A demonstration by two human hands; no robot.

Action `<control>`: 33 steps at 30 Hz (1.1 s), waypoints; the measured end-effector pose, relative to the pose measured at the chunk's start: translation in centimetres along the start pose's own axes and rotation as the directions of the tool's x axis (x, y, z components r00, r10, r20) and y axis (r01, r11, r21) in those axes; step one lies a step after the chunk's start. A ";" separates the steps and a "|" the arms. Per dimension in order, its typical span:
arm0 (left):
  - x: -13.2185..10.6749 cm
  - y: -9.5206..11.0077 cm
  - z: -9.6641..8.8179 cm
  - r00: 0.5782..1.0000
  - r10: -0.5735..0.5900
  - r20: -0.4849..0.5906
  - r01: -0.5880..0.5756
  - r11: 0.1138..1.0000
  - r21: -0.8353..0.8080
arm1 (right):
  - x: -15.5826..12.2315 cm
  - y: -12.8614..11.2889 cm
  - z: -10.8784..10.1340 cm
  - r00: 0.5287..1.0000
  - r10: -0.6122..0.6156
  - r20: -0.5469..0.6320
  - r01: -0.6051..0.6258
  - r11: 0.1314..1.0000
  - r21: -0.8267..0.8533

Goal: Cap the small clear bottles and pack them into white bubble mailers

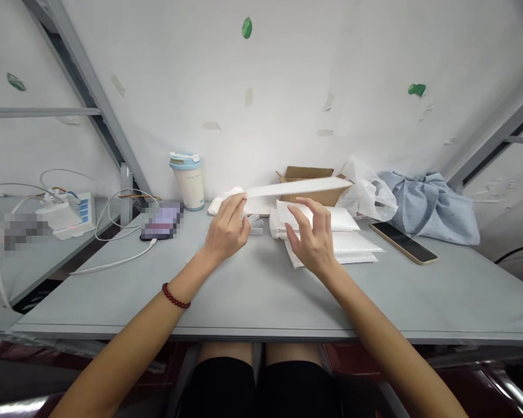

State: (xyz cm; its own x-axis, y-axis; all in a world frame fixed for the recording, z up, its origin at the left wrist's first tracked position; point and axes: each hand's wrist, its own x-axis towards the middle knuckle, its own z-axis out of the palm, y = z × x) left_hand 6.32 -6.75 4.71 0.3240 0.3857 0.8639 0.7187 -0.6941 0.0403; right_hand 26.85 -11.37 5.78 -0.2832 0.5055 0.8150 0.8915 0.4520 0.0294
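Note:
My left hand [226,227] is raised over the grey table [261,296] and pinches one end of a flat white packet [296,187], which it holds level and edge-on, pointing right. My right hand [311,235] hovers just below the packet with its fingers spread and curled, holding nothing. Under the right hand lies a stack of white bubble mailers [344,232]. A red bead bracelet sits on my left wrist.
A lidded cup [188,181] stands at the back. A dark phone [403,242] lies at the right near a blue cloth [431,206], a plastic bag [366,188] and an open cardboard box [309,174]. A blurred device [162,220], cables and a power strip [70,215] are left.

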 end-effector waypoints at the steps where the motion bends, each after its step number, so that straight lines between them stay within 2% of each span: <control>1: -0.1 0.3 0.1 0.999 0.051 0.009 -0.050 0.998 -0.034 | 0.0 -0.1 -0.1 1.000 0.029 -0.005 -0.029 0.998 -0.049; 4: -0.5 1.4 0.4 0.988 0.149 0.031 -0.144 0.982 -0.122 | -0.1 -0.2 0.0 0.991 0.135 0.018 -0.131 0.978 -0.161; 7: -0.7 2.1 0.5 0.987 0.143 0.068 -0.127 0.972 -0.198 | -0.1 0.0 0.5 0.975 0.175 0.138 -0.140 0.963 -0.231; 10: -0.4 2.1 0.3 0.996 0.027 0.085 -0.002 0.960 -0.279 | -0.2 0.2 1.3 0.960 0.121 0.253 -0.053 0.964 -0.260; 12: -0.1 1.6 0.0 0.987 -0.131 0.088 0.152 0.942 -0.299 | -0.3 0.1 1.7 0.952 0.084 0.294 -0.003 0.965 -0.264; 13: 0.1 1.3 -0.2 0.968 -0.233 0.097 0.251 0.922 -0.295 | -0.4 0.0 1.9 0.948 0.066 0.311 0.018 0.965 -0.262; 15: 0.4 0.5 -0.3 0.883 -0.445 0.145 0.468 0.836 -0.285 | -0.6 -0.4 2.0 0.943 0.035 0.332 0.054 0.965 -0.255; 16: 0.5 0.1 -0.4 0.820 -0.540 0.191 0.573 0.766 -0.293 | -0.7 -0.6 2.1 0.942 0.017 0.334 0.071 0.966 -0.250; 18: 0.6 -0.6 -0.4 0.657 -0.665 0.356 0.754 0.560 -0.345 | -0.9 -1.0 2.1 0.947 -0.027 0.321 0.106 0.967 -0.231; 20: 0.6 -1.0 -0.4 0.513 -0.638 0.574 0.854 0.316 -0.413 | -1.1 -1.3 2.1 0.951 -0.075 0.301 0.139 0.970 -0.198; 21: 0.6 -1.2 -0.4 0.467 -0.586 0.662 0.877 0.211 -0.431 | -1.2 -1.4 2.1 0.951 -0.090 0.295 0.147 0.973 -0.178; 22: 0.6 -1.2 -0.4 0.437 -0.535 0.723 0.889 0.135 -0.438 | -1.2 -1.5 2.2 0.951 -0.097 0.294 0.148 0.976 -0.157; 24: 0.6 -1.2 -0.5 0.414 -0.480 0.773 0.898 0.077 -0.433 | -1.2 -1.6 2.1 0.945 -0.109 0.308 0.149 0.983 -0.108; 27: 0.6 -1.2 -0.9 0.393 -0.418 0.819 0.916 0.096 -0.390 | -1.2 -2.1 1.8 0.931 -0.153 0.332 0.174 0.984 -0.034; 31: 0.7 -1.4 -1.6 0.345 -0.205 0.916 0.936 0.154 -0.318 | -1.2 -2.8 1.3 0.911 -0.173 0.373 0.186 0.983 0.001; 33: 0.7 -1.4 -1.7 0.323 -0.144 0.935 0.935 0.200 -0.292 | -1.3 -3.0 1.2 0.904 -0.156 0.397 0.162 0.987 0.019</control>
State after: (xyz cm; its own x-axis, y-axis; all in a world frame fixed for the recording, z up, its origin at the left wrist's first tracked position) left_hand 4.49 -6.60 6.11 0.5767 0.7930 -0.1963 0.2668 0.0443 0.9627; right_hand 24.14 -12.48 3.92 -0.5358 0.6783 0.5028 0.8270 0.5418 0.1502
